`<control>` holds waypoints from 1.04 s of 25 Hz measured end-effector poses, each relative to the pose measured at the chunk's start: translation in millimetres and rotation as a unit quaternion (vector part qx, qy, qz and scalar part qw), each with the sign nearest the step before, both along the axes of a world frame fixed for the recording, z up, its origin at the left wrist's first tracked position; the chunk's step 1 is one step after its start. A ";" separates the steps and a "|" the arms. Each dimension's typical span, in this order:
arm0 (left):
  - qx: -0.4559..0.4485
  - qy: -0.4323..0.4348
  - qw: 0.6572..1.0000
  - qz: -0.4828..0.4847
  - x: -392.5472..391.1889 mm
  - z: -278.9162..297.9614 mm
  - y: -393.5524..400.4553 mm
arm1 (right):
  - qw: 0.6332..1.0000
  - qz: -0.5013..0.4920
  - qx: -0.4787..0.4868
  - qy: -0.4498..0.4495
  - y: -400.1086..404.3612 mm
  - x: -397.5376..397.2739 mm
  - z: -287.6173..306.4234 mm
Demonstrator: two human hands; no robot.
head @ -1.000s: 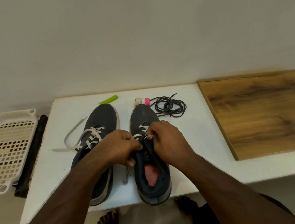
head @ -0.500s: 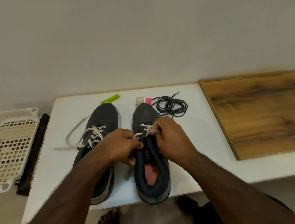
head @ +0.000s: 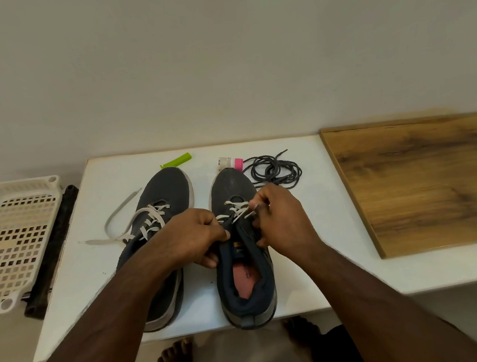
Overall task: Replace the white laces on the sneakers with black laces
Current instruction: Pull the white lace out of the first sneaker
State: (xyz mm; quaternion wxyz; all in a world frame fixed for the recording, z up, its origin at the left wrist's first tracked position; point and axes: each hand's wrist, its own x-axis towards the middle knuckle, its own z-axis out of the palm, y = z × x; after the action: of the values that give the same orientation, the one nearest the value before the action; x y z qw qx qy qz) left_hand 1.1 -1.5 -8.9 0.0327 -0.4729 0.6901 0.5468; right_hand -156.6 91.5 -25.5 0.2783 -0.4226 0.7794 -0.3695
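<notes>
Right hand (head: 281,220) lifted white lace (head: 239,210); label unreadable.

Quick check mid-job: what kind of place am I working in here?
Probably a plain room at home, not a workshop: a small white table against a bare pale wall, a wood-grain board lying on it, a cream perforated plastic rack beside it, and the person's bare feet below.

Two dark grey sneakers (head: 240,240) side by side on white tabletop (head: 312,232); coiled black laces (head: 275,171) behind right one, wooden board (head: 429,181) rightward.
</notes>
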 end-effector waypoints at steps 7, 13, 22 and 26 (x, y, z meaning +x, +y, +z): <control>-0.013 -0.005 1.000 -0.009 -1.1 0.3 0.9 | 0.990 0.096 0.019 0.101 1.1 2.7 -3.0; -0.034 -0.009 0.999 -0.004 -0.2 2.2 1.9 | 0.993 0.100 -0.006 0.062 2.2 -2.5 4.0; -0.044 -0.012 0.999 -0.010 -0.2 3.1 1.9 | 0.998 0.059 -0.005 0.018 1.4 -1.7 1.0; -0.048 -0.015 0.999 -0.013 -1.6 4.1 3.3 | 0.992 0.082 0.015 0.098 1.6 2.9 -2.1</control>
State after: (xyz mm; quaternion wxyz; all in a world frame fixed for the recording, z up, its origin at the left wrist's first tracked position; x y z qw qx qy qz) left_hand -0.5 1.8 -4.9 0.0272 -0.4729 0.7210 0.5058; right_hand -153.6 93.1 -27.6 0.2363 -0.5146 0.7714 -0.2904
